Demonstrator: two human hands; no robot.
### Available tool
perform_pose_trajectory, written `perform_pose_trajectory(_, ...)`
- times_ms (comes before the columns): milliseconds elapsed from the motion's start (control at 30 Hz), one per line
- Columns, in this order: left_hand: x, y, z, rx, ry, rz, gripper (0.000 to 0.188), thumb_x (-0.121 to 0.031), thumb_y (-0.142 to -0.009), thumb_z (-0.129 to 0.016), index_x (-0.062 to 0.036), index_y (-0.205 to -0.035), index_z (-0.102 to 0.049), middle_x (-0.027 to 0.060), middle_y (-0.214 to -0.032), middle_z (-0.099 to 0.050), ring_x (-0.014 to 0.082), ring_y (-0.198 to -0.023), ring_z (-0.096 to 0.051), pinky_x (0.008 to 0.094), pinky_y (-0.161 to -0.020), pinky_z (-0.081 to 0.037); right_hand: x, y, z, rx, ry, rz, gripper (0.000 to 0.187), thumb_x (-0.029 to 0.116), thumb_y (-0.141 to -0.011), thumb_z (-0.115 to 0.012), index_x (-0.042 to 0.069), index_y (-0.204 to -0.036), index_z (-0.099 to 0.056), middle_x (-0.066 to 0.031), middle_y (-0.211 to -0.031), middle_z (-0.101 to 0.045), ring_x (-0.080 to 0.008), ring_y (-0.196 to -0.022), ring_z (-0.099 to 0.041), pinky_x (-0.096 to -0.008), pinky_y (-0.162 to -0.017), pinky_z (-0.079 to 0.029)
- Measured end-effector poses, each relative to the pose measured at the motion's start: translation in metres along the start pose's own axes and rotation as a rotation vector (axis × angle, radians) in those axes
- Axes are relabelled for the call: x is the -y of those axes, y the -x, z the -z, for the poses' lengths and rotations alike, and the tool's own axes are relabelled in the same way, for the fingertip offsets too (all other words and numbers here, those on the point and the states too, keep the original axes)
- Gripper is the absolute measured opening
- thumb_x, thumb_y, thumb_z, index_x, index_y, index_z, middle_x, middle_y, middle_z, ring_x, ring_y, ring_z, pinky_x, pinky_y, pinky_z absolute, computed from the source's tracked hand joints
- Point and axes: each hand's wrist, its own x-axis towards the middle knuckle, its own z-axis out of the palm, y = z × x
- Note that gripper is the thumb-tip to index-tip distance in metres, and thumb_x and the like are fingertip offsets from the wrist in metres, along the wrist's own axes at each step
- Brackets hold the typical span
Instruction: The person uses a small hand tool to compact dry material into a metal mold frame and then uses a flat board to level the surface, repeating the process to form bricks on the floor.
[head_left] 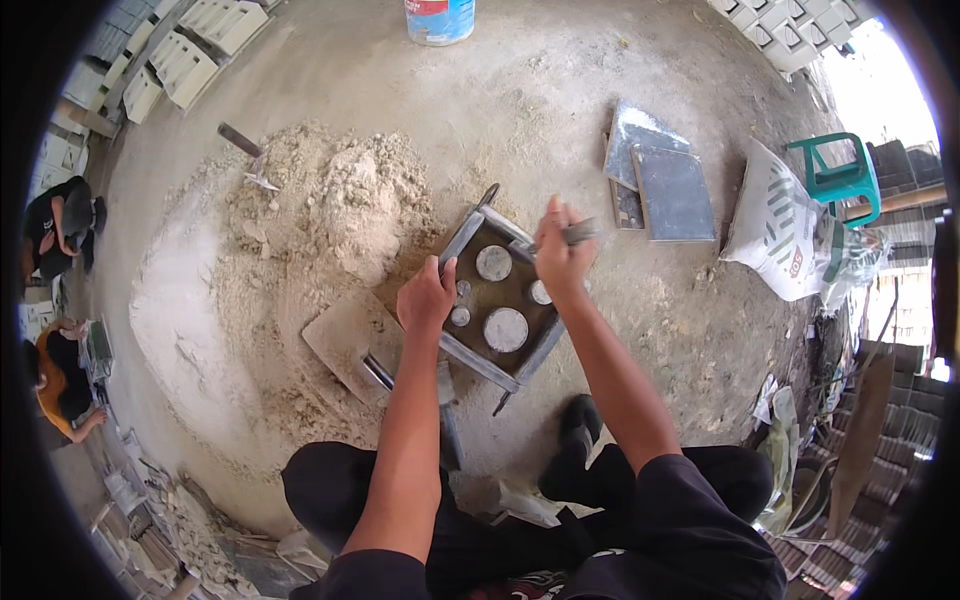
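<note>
On the floor [680,370], a square frame [480,363] bears uncovered discs [506,329], already laid; fingers of the left hand [428,294] clamp its rim, those of the right hand [564,255] a blurred tool [580,232]; sand [365,200] lies heaped outside.

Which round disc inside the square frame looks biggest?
The pale disc nearest the bottom corner of the square frame. It looks wider than the other discs in view, though one beside the right wrist is partly hidden.
</note>
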Motion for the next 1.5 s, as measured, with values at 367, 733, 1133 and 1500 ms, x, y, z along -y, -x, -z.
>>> perform_pose_trajectory(367, 0.003, -0.004, 0.003, -0.023, 0.021, -0.016, 0.041, -0.047, -0.098, -0.04, -0.0088, -0.088, -0.05, 0.0173, -0.079, -0.067, 0.0375, -0.072, -0.065, 0.0492, -0.063, -0.051, 0.008, -0.022, -0.037, 0.172, 0.212, -0.058, 0.047, 0.028, -0.1, -0.05, 0.008, -0.058, -0.044, 0.005, -0.05, -0.04, -0.0043, -0.046, -0.036, -0.0262, -0.042, -0.026)
perform_pose_trajectory(733, 0.004, -0.004, -0.001, -0.046, 0.003, -0.019, 0.042, -0.048, -0.097, -0.04, -0.0089, -0.086, -0.052, 0.017, -0.075, -0.066, 0.0373, -0.07, -0.065, 0.0488, -0.061, -0.051, 0.003, -0.018, -0.048, 0.114, 0.072, 0.043, 0.045, 0.024, -0.097, -0.054, 0.003, -0.059, -0.044, 0.0022, -0.05, -0.037, -0.0058, -0.051, -0.033, -0.0313, -0.044, -0.027)
perform_pose_trajectory(1133, -0.001, -0.006, 0.001, -0.031, 0.045, -0.012, 0.041, -0.047, -0.097, -0.041, -0.0088, -0.087, -0.052, 0.0166, -0.078, -0.067, 0.0376, -0.071, -0.065, 0.0489, -0.063, -0.051, -0.007, -0.035, -0.052, 0.314, 0.283, 0.034, 0.047, 0.027, -0.099, -0.051, 0.007, -0.058, -0.044, 0.0039, -0.05, -0.04, -0.0049, -0.047, -0.036, -0.0273, -0.043, -0.028)
perform_pose_trajectory(1500, 0.009, -0.005, 0.001, -0.037, 0.029, -0.003, 0.041, -0.048, -0.096, -0.042, -0.0094, -0.094, -0.056, 0.0185, -0.074, -0.067, 0.0394, -0.071, -0.065, 0.0499, -0.064, -0.051, 0.023, -0.021, -0.038, 0.125, 0.08, -0.202, 0.047, 0.027, -0.098, -0.053, 0.008, -0.056, -0.042, 0.0029, -0.051, -0.042, -0.0059, -0.048, -0.037, -0.027, -0.045, -0.029)
